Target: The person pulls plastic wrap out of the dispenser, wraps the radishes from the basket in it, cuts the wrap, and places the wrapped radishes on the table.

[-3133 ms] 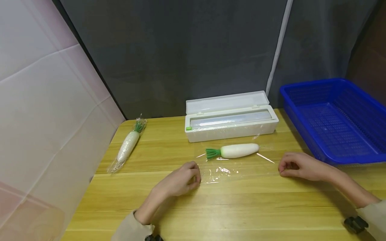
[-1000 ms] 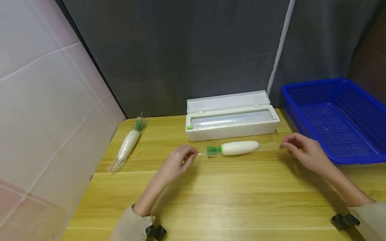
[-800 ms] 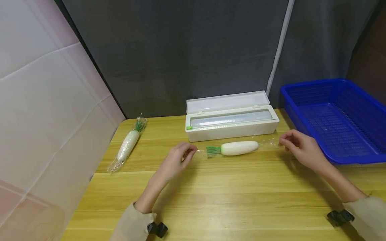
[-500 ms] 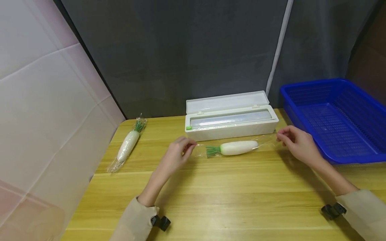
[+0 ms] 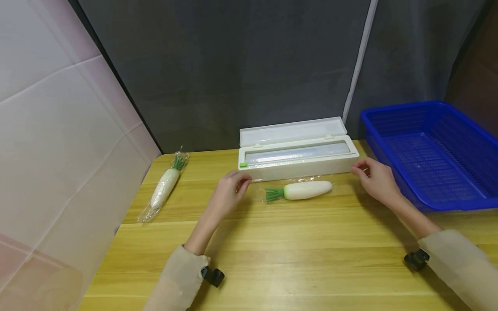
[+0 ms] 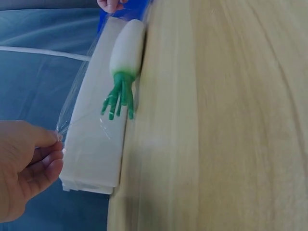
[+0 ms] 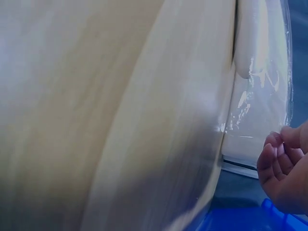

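Note:
A white radish (image 5: 308, 190) with a green leaf stub lies on the table, its leaves towards my left hand. Clear plastic wrap (image 7: 262, 82) stretches over it, its edge held up between both hands. My left hand (image 5: 229, 190) pinches one corner of the wrap between thumb and forefinger, left of the leaves. In the head view my right hand (image 5: 376, 179) pinches the other corner, right of the radish tip. The wrap is nearly invisible from above; the left wrist view shows it taut beside the radish leaves (image 6: 120, 94).
Behind the radish stands a white wrap dispenser (image 5: 298, 166), lid up, with a green slider. To the right is a blue plastic basket (image 5: 428, 203). A second radish (image 5: 165, 188), wrapped in plastic, lies at the table's left. A grey curtain (image 5: 218, 77) hangs behind.
Both hands have moved away from me, from in front of the radish to the dispenser's front edge, carrying the wrap's near edge over the radish. The radish has shifted slightly away.

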